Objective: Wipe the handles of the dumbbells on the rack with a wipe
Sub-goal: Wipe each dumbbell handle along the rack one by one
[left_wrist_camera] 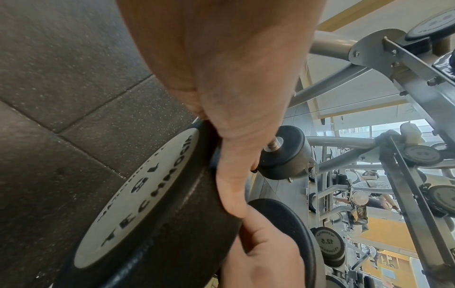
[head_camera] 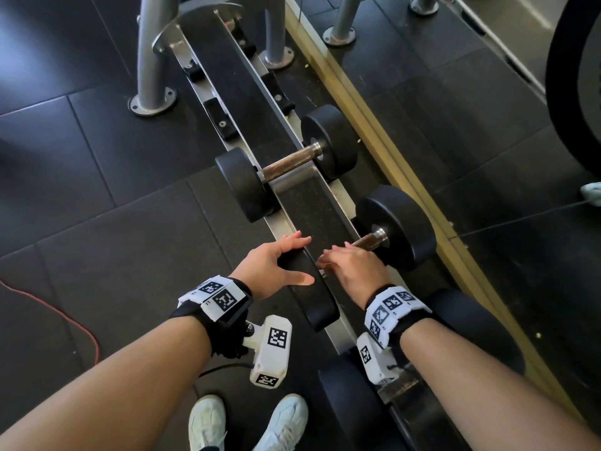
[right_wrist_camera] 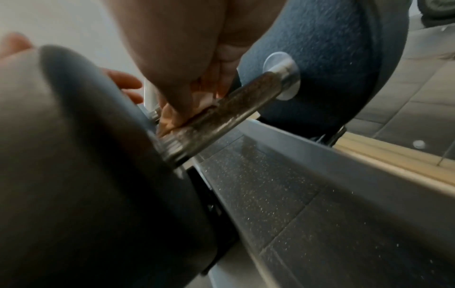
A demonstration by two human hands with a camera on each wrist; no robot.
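Observation:
A black dumbbell lies across the rack (head_camera: 312,206) in the head view. My left hand (head_camera: 276,265) rests on its near head (head_camera: 312,288), fingers stretched over the top edge and thumb on the face. In the left wrist view the same hand (left_wrist_camera: 234,175) lies on that head (left_wrist_camera: 138,204). My right hand (head_camera: 351,265) curls round the near half of the rusty handle (head_camera: 367,240). In the right wrist view a pale crumpled wipe (right_wrist_camera: 172,117) sits between the fingers (right_wrist_camera: 177,78) and the handle (right_wrist_camera: 234,109). A second dumbbell (head_camera: 286,166) rests farther along.
Another dumbbell (head_camera: 357,402) lies on the rack under my right forearm. Empty black saddles (head_camera: 221,118) line the rack's far end between grey posts (head_camera: 149,60). A yellow-framed mirror (head_camera: 390,151) runs along the right. A red cable (head_camera: 65,317) crosses the rubber floor.

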